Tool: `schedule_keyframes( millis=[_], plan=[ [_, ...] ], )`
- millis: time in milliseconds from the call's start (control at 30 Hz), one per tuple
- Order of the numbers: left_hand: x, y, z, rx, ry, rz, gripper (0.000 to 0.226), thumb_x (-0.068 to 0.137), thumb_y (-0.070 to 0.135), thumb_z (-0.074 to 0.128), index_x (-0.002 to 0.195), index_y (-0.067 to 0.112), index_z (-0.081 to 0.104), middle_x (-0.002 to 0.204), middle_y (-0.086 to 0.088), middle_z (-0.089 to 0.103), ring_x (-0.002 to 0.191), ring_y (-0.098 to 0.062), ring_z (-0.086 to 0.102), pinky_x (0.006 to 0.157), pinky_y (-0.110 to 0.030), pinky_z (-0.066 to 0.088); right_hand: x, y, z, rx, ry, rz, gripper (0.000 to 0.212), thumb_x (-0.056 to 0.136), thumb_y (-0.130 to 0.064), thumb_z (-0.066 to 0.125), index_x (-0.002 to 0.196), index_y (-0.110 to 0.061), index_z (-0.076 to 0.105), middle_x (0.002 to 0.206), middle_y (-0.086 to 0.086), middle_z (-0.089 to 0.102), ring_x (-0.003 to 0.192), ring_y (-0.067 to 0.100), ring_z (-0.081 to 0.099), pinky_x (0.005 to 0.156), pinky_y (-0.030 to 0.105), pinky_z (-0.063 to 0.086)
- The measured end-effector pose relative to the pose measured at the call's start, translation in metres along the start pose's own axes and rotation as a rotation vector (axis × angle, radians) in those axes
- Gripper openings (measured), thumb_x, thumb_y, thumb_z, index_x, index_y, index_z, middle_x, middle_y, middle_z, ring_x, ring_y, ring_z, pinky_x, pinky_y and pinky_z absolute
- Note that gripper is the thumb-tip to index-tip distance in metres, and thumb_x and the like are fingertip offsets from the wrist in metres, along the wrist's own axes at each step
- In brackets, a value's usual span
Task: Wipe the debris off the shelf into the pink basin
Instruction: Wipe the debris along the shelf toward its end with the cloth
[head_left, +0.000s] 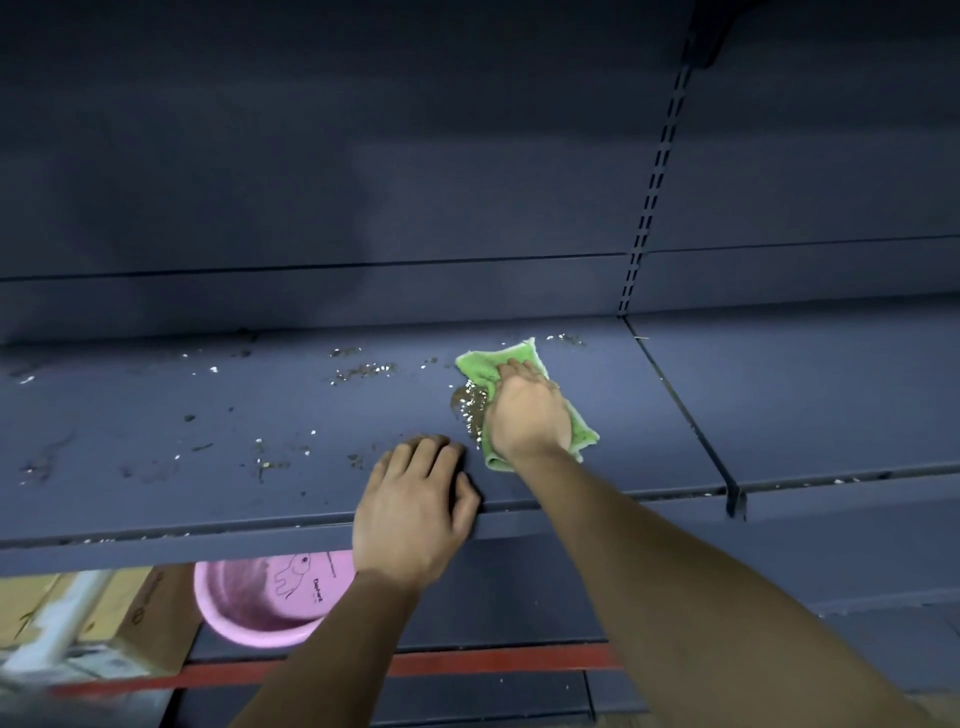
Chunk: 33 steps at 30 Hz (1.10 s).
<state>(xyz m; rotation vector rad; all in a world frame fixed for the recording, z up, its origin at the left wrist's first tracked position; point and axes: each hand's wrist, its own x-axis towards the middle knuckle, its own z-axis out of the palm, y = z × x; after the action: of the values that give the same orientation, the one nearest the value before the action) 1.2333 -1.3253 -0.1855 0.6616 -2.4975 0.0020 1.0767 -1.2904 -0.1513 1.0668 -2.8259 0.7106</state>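
Observation:
My right hand (527, 410) presses flat on a green cloth (493, 364) on the dark blue shelf (156, 415), holding it against the surface. A heap of debris (467, 405) lies along the cloth's left edge. More crumbs (363, 370) are scattered over the shelf to the left. My left hand (415, 514) rests on the shelf's front edge, fingers slightly bent, holding nothing. The pink basin (254, 608) sits below the shelf edge, left of my left wrist, partly hidden by the shelf.
A slotted upright (654, 187) and a shelf divider (685, 410) stand to the right. Cardboard boxes (104, 618) lie beside the basin at the lower left. A lower shelf with a red strip (467, 665) runs beneath.

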Motion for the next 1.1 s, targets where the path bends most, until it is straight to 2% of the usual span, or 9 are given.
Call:
schedule_keyframes(
  millis=[133,267,467,533,600,733,833,933,1100],
  plan=[
    [0.0,-0.002,0.0,0.015,0.0,0.005,0.03,0.086,0.03,0.043,0.099,0.014,0.065,0.098,-0.001,0.064,0.092,-0.028,0.056,0.087,-0.041,0.045,-0.007,0.022,-0.025,-0.012,0.051,0.085,0.045,0.085,-0.007,0.054,0.13,-0.007,0.049,0.14,0.012,0.05,0.131,0.029,0.046,0.11,0.039,0.035],
    [0.002,0.001,0.0,0.018,-0.026,-0.005,0.028,0.086,0.03,0.043,0.096,0.014,0.064,0.094,-0.002,0.062,0.09,-0.029,0.055,0.085,-0.042,0.045,-0.015,0.037,-0.028,-0.092,0.004,0.183,0.065,0.073,-0.008,0.071,0.134,-0.009,0.045,0.141,0.011,0.049,0.132,0.028,0.044,0.113,0.041,0.033],
    [0.001,-0.001,-0.001,0.029,-0.068,-0.013,0.028,0.087,0.03,0.042,0.096,0.015,0.063,0.094,-0.003,0.062,0.091,-0.029,0.055,0.085,-0.041,0.044,-0.013,-0.006,0.006,-0.026,0.035,0.103,0.054,0.084,-0.014,0.051,0.138,-0.011,0.043,0.148,0.008,0.043,0.141,0.021,0.034,0.118,0.037,0.024],
    [0.002,0.0,-0.002,0.032,-0.08,-0.012,0.027,0.087,0.03,0.041,0.095,0.015,0.063,0.092,-0.002,0.061,0.09,-0.028,0.055,0.085,-0.04,0.042,-0.013,-0.015,0.011,0.024,0.045,0.075,0.052,0.084,-0.011,0.048,0.135,-0.011,0.045,0.145,0.008,0.046,0.139,0.023,0.037,0.117,0.037,0.027],
    [0.002,0.001,-0.004,0.035,-0.083,-0.006,0.028,0.087,0.03,0.041,0.097,0.016,0.063,0.094,-0.002,0.061,0.091,-0.028,0.055,0.085,-0.04,0.041,-0.012,-0.014,0.005,0.103,0.074,0.089,0.043,0.088,-0.009,0.043,0.13,-0.011,0.05,0.137,0.011,0.053,0.128,0.03,0.049,0.107,0.038,0.038],
    [0.006,0.0,-0.01,0.043,-0.073,0.008,0.029,0.084,0.031,0.043,0.098,0.016,0.064,0.097,-0.001,0.063,0.092,-0.028,0.056,0.084,-0.038,0.036,-0.001,0.023,-0.022,0.135,0.242,0.073,0.034,0.091,-0.006,0.042,0.123,-0.011,0.052,0.118,0.015,0.063,0.102,0.035,0.064,0.084,0.042,0.051],
    [0.011,0.003,-0.011,0.059,-0.076,-0.004,0.03,0.083,0.03,0.042,0.097,0.015,0.064,0.099,-0.002,0.064,0.091,-0.029,0.056,0.08,-0.04,0.038,0.028,0.063,-0.039,0.108,0.308,0.06,0.038,0.088,-0.006,0.036,0.12,-0.013,0.054,0.116,0.015,0.064,0.103,0.034,0.064,0.087,0.044,0.053],
    [0.01,0.006,-0.009,0.095,-0.039,-0.013,0.031,0.08,0.028,0.043,0.096,0.013,0.064,0.098,-0.004,0.064,0.089,-0.032,0.055,0.077,-0.042,0.04,0.057,0.096,-0.043,0.078,0.322,0.066,0.054,0.073,-0.013,0.024,0.117,-0.022,0.055,0.12,0.005,0.064,0.107,0.031,0.063,0.09,0.042,0.052],
    [0.005,0.008,-0.003,0.13,-0.037,-0.037,0.033,0.077,0.027,0.042,0.096,0.014,0.065,0.093,-0.003,0.063,0.086,-0.03,0.053,0.075,-0.041,0.043,0.088,0.137,-0.054,-0.064,0.298,0.101,0.037,0.08,-0.004,0.041,0.114,-0.008,0.056,0.121,0.02,0.059,0.11,0.042,0.057,0.093,0.046,0.047]
  ],
)
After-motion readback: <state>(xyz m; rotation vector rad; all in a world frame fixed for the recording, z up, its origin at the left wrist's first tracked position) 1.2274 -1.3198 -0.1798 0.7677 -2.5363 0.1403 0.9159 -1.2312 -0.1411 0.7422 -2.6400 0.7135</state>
